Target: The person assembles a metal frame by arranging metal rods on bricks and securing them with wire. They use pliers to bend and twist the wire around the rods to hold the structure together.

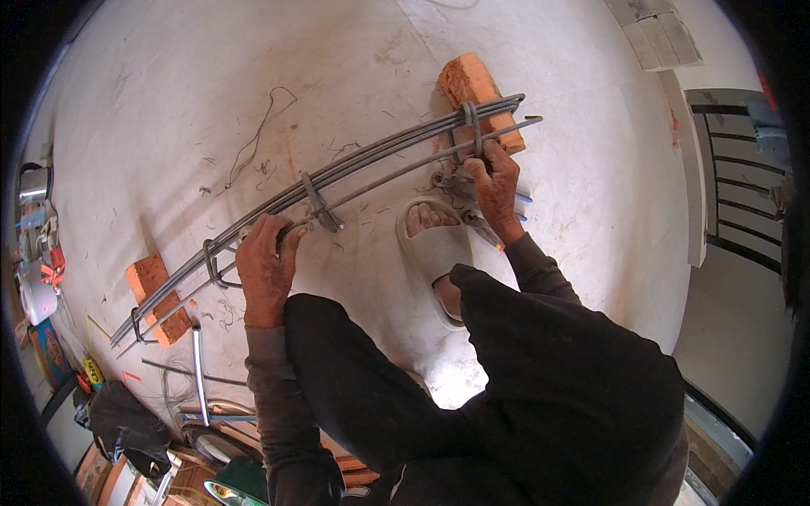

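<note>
A bundle of long grey steel bars [380,145] slants across the floor, raised on two bricks. Loose below it runs a single steel bar [384,180] with a hooked right end. Bent stirrups loop around the bars, among them a middle stirrup [317,202] and a right stirrup [472,126]. My left hand [267,266] is closed, pinching the single bar left of the middle stirrup. Close to the right stirrup, my right hand [498,187] has its thumb and fingers closed at the same bar; its fingers partly hide the contact.
An orange brick [471,78] supports the right end, another brick [150,274] the left. Pliers [460,184] lie beside my sandalled foot [434,240]. Wire scraps [253,139] are strewn about. Tools and a dark bag [126,426] crowd the lower left; grey blocks [662,38] stand at upper right.
</note>
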`<state>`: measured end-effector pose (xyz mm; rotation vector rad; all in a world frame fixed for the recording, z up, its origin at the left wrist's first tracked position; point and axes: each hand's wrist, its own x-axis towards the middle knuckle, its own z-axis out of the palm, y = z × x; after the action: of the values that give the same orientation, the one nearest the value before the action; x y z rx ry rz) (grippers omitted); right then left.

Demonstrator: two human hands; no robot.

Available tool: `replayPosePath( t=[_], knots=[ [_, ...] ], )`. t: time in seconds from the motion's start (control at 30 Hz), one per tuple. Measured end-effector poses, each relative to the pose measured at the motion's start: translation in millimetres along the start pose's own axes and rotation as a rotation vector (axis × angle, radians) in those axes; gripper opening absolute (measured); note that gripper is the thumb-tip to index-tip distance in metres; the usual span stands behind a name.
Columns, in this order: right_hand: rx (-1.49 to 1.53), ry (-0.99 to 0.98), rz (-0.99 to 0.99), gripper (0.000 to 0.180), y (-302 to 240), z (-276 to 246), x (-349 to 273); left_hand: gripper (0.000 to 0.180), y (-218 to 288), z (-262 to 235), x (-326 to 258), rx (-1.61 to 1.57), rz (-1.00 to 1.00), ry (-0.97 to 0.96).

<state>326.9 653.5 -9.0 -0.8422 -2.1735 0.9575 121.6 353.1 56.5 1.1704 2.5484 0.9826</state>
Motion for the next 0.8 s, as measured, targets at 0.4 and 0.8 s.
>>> replayPosePath(
  t=[0.4,0.8],
  knots=[
    [0.062,-0.009,0.015,0.018,-9.3,-6.6,1.6,0.019,-2.0,0.6,-1.1,-0.018,0.002,0.008],
    [0.060,0.073,0.064,0.014,-11.6,-20.6,-1.1,0.018,-1.5,-1.5,-0.8,-0.029,0.023,0.014]
  ],
)
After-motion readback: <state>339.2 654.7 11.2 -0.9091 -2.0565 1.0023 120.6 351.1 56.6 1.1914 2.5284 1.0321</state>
